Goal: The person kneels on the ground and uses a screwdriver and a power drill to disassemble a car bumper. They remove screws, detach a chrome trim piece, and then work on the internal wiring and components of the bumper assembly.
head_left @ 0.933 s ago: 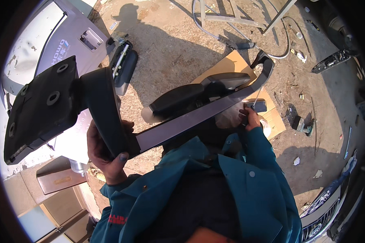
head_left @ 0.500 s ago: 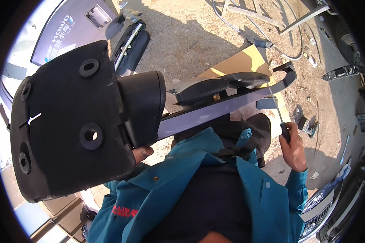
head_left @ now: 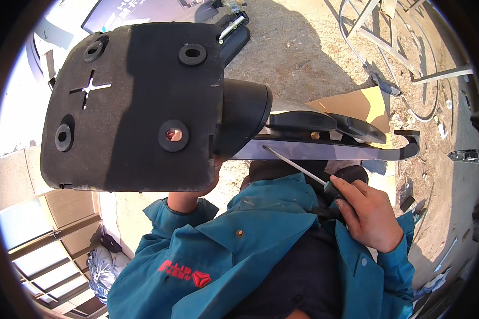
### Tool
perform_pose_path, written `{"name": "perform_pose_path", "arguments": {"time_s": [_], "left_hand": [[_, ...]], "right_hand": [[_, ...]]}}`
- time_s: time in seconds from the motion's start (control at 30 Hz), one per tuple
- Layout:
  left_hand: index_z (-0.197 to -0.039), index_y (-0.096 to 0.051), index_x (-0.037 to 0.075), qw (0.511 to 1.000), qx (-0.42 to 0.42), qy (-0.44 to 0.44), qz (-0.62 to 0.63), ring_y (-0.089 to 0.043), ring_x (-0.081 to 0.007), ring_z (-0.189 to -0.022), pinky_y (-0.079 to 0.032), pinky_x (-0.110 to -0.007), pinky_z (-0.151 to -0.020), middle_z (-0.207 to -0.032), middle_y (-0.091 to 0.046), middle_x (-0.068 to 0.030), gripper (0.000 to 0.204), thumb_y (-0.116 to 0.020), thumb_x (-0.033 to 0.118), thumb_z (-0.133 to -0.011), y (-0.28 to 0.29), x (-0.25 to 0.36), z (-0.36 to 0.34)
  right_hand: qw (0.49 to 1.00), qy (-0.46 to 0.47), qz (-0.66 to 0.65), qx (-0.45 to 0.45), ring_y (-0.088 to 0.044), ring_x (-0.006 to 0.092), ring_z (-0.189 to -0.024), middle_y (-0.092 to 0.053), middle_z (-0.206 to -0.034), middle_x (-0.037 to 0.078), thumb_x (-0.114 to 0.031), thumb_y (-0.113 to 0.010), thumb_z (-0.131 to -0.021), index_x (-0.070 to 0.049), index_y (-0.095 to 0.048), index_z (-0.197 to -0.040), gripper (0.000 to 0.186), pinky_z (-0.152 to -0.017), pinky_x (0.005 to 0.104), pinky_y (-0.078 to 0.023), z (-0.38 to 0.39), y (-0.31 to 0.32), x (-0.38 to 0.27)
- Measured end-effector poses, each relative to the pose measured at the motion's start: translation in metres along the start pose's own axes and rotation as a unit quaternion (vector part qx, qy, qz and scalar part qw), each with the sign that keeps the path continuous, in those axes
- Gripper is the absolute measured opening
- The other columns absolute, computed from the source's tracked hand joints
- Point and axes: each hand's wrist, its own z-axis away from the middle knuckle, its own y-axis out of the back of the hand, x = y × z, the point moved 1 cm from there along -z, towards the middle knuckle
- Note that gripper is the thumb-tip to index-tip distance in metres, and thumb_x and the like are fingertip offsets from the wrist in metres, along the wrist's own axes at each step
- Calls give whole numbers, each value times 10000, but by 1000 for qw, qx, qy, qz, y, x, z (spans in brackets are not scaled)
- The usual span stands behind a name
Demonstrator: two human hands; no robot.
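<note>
A large black plastic vehicle part (head_left: pixel 149 101) fills the left and middle of the view. Its broad plate has round rubber grommets at the corners and a cross-shaped cutout. From the plate's right side a neck runs into a long grey strip (head_left: pixel 314 151) with curved black housings (head_left: pixel 303 121) behind it. My left hand (head_left: pixel 207 186) grips the part from beneath; most of the fingers are hidden behind the plate, and skin shows through one grommet. My right hand (head_left: pixel 371 212) is closed round the dark handle of a screwdriver (head_left: pixel 300 169), whose tip lies at the grey strip near the neck.
Behind the part, a cardboard sheet (head_left: pixel 351 106) lies on the dusty ground. Metal frame legs (head_left: pixel 380 40) and a cable (head_left: pixel 351 45) are at the far right. A printed panel (head_left: pixel 138 13) and another black part (head_left: pixel 237 40) lie far left. Wrapped bundles (head_left: pixel 104 268) sit at lower left.
The screwdriver has swung from the part's right end to the strip's middle-left, as my right hand came in leftward. The plate has tilted and sits higher and further right in view.
</note>
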Motion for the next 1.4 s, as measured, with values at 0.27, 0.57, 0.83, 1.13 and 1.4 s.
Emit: {"name": "perform_pose_path", "arguments": {"time_s": [0.27,0.57,0.83,1.13,1.4], "left_hand": [[-1381,-700,-103,997,-12,-59,47,-778,-291,-1193,-581,-408,-1055,-1274,-815,-182,1109,-384,903,-1038,-4,-38,24],[-1527,-599,-46,992,-78,8,99,-650,-302,-1397,-492,-498,-1209,-1419,-731,-185,1117,-424,926,-1005,4,-58,36],[-1452,-626,-33,981,-115,21,153,-717,-299,-1220,-465,-521,-1199,-1337,-721,-200,1000,-523,848,-992,19,-29,12],[-1422,-652,-27,969,-167,13,183,-736,-292,-1193,-526,-484,-1120,-1303,-733,-181,843,-656,680,-963,23,-26,-5],[-1394,-675,-22,964,-179,17,194,-752,-286,-1170,-580,-450,-1051,-1273,-744,-165,724,-775,531,-938,25,-25,-7]], "right_hand": [[998,16,-19,-53,-734,402,-850,-749,-999,191,-106,-706,-1055,-54,-646,-1548,499,-721,505,-585,-25,6,12],[992,-75,-72,-75,-714,469,-880,-705,-1095,233,-104,-703,-1057,-32,-643,-1502,454,-760,534,-591,-25,10,15],[987,-96,-80,-105,-705,452,-892,-703,-1058,215,-87,-723,-1036,-25,-650,-1508,481,-787,496,-565,-22,13,14],[987,-110,-60,-104,-719,450,-892,-725,-1049,217,-99,-698,-1054,-16,-658,-1498,454,-784,500,-569,-17,17,22],[986,-100,-34,-125,-699,442,-878,-695,-1003,214,-94,-687,-1065,-3,-667,-1488,434,-762,506,-551,-23,25,27]]}}
